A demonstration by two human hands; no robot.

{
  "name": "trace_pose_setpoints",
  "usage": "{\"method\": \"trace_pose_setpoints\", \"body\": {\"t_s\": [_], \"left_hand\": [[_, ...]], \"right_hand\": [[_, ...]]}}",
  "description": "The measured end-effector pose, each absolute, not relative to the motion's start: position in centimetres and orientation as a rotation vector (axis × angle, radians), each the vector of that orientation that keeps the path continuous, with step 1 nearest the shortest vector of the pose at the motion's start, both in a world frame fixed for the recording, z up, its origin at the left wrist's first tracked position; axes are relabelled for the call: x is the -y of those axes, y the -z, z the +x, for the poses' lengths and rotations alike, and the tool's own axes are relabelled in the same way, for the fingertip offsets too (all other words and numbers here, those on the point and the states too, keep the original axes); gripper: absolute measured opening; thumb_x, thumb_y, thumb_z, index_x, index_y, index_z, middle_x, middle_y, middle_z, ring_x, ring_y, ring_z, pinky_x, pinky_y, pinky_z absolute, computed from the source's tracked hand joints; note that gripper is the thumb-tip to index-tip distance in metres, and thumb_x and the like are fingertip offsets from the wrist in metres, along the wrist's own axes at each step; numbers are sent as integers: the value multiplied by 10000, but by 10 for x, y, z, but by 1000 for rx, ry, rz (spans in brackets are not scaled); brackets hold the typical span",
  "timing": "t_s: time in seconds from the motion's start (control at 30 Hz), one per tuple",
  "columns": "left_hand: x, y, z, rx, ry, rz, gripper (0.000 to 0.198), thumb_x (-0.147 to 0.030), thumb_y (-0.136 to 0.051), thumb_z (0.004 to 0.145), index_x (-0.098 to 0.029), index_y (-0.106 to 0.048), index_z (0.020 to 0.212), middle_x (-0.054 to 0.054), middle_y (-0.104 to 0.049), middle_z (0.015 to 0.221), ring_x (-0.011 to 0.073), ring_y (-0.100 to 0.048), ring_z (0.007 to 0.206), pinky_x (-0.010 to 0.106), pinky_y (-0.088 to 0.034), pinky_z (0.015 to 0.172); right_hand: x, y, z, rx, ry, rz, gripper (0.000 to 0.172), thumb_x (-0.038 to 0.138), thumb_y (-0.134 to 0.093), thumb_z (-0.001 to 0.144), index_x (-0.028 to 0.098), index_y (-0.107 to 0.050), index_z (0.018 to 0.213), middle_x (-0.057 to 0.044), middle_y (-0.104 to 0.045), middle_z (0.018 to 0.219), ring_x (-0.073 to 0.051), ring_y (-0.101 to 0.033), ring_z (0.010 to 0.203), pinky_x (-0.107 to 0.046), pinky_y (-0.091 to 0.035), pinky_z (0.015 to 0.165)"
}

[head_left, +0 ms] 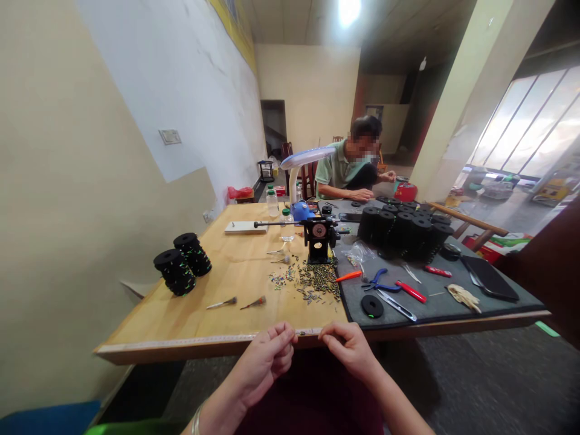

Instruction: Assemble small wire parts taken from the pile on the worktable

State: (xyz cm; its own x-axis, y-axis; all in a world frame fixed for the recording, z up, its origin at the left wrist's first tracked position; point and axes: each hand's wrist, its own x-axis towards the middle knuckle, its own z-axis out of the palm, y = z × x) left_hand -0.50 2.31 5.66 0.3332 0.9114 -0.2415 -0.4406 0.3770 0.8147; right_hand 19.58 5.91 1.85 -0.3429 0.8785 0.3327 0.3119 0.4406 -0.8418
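My left hand (pixel 270 356) is closed in a pinch at the table's front edge, over a white measuring strip (pixel 194 342). Facing it, my right hand (pixel 351 350) also pinches, thumb against forefinger. What either hand holds is too fine to make out; a tiny dark piece (pixel 302 333) shows between the fingertips. Just beyond lie a heap of small metallic pieces (pixel 319 279) and scattered coloured beads (pixel 281 278). Two small brushes, one dark-tipped (pixel 222 302) and one orange-tipped (pixel 254 302), rest left of the heap. Behind the heap stands a black hand-cranked winder (pixel 318 238).
Black foam spools stand stacked at left (pixel 174 272) and in a large group at right (pixel 399 226). On the grey mat (pixel 435 296) lie blue-handled pliers (pixel 380 281), a cutter knife (pixel 396 305) and a red tool (pixel 411 291). A desk lamp (pixel 299 160) and a co-worker (pixel 338 172) are farther back.
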Motion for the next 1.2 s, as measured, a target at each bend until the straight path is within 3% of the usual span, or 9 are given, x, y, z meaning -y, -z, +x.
{"method": "trace_pose_setpoints", "body": {"t_s": [0.2, 0.4, 0.7, 1.2], "left_hand": [[-21, -58, -3, -778, -960, 718, 334, -414, -715, 722, -141, -526, 686, -125, -245, 454, 26, -135, 402, 208, -98, 424], [-19, -61, 2, -765, -934, 720, 327, -416, -700, 740, -144, -524, 689, -124, -245, 452, 30, -127, 406, 208, -108, 426], [-18, -59, -2, -754, -962, 686, 320, -391, -721, 725, -137, -529, 687, -120, -259, 460, 27, -134, 410, 200, -110, 425], [-22, -54, -5, -675, -998, 612, 309, -368, -718, 738, -135, -521, 689, -123, -243, 471, 24, -130, 408, 187, -119, 414]], "right_hand": [[-59, -19, 204, 1949, -871, -917, 172, 240, -554, 841, 193, -706, 773, -44, -702, 722, -179, -609, 682, -284, -447, 661], [-60, -35, 199, 1972, -940, -764, 211, 279, -521, 874, 221, -673, 1009, -70, -676, 946, -217, -568, 925, -349, -428, 837], [-56, -37, 179, 1899, -1154, -788, 286, 352, -534, 880, 181, -616, 666, -15, -586, 718, -161, -546, 732, -279, -414, 708], [-57, -19, 186, 1813, -1169, -892, 290, 404, -551, 863, 182, -568, 676, 13, -540, 670, -144, -480, 659, -262, -386, 646]]}}
